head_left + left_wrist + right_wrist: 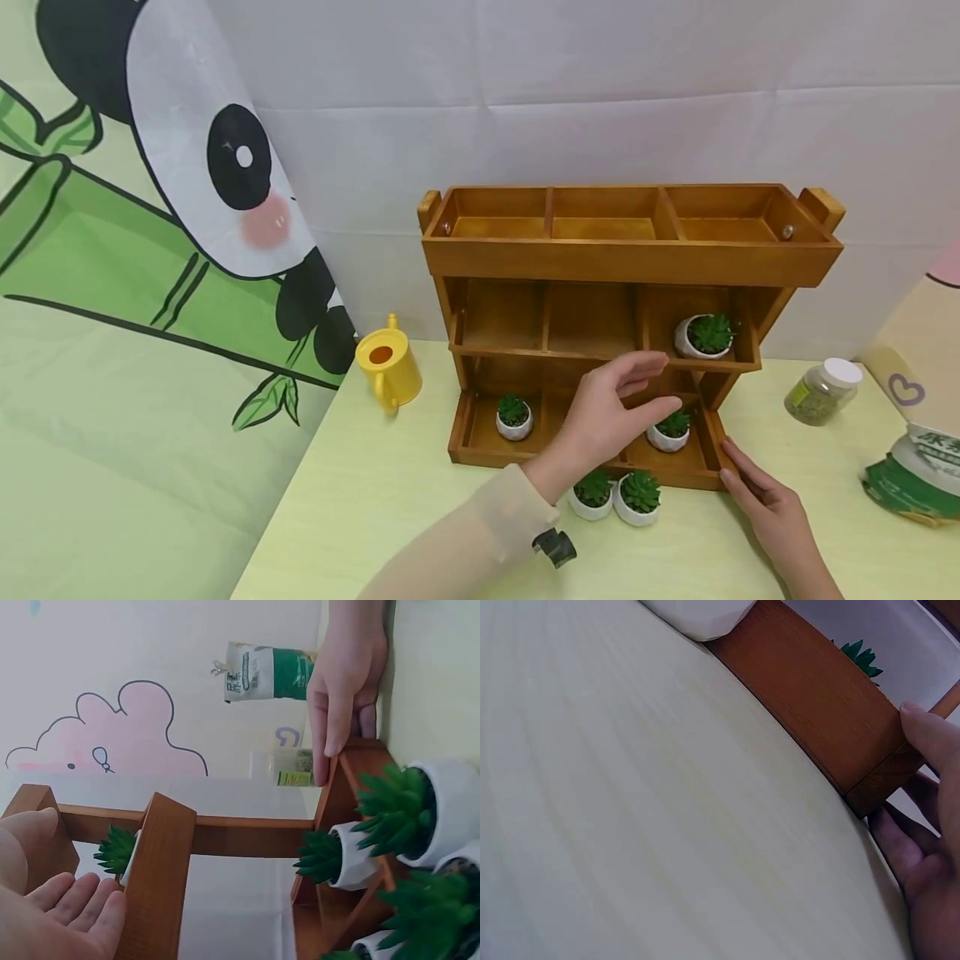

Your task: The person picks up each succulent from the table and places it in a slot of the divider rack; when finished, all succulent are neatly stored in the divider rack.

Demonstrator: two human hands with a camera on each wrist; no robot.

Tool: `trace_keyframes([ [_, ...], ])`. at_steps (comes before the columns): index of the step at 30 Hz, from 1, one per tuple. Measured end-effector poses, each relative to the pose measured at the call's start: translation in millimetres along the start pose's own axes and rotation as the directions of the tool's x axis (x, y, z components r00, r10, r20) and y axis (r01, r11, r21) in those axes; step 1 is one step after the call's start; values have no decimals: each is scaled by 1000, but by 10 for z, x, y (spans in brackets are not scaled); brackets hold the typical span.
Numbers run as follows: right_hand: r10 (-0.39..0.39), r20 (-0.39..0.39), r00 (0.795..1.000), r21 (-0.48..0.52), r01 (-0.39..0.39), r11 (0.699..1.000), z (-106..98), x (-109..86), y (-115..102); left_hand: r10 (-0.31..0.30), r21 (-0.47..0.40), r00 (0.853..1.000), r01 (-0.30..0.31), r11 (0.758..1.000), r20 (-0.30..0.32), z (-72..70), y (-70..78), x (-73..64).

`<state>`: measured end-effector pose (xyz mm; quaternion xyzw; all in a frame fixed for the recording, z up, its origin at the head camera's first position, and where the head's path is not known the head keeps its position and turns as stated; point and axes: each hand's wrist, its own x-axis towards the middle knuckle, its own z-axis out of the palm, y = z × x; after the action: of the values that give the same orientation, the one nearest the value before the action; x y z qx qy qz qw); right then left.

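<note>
A pale backdrop (pixel 600 92) with a cartoon panda (pixel 172 167) at the far left stands behind a light yellow worktop (pixel 322 508). In the middle I see a three-tier wooden shelf (pixel 630 261), its top tier split into three compartments. Small succulents in white pots are spread about it: one plant sits in the right compartment of the middle tier (pixel 705 336), one in the bottom tier's left compartment (pixel 514 417), and another in its right compartment (pixel 669 435). Two more pots (pixel 636 500) stand side by side on the worktop, just before the shelf's front edge. My left hand (pixel 607 408) hangs in front of the lower tiers, fingers extended, thumb well apart, holding nothing — close to the middle-tier plant. My right hand (pixel 776 508) rests its fairly straight fingers against the shelf's bottom right corner; how firmly they press, I cannot tell. A yellow watering can (pixel 401 375) stands to the left — a white-lidded jar (pixel 813 404) and a green-and-white bag (pixel 918 471) to the right.
</note>
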<state>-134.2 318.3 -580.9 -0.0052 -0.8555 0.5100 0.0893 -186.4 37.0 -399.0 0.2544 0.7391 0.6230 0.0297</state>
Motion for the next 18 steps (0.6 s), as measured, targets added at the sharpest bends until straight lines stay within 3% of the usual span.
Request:
trace_keyframes([
  [5,-18,-11,1000,-4,18,1000,1,-1,0,19,-27,1000,-19,999,12,-13,-123,-123],
  [18,-10,-10,1000,-11,10,1000,6,0,-2,-26,-67,999,25,997,-22,-79,-538,-446],
])
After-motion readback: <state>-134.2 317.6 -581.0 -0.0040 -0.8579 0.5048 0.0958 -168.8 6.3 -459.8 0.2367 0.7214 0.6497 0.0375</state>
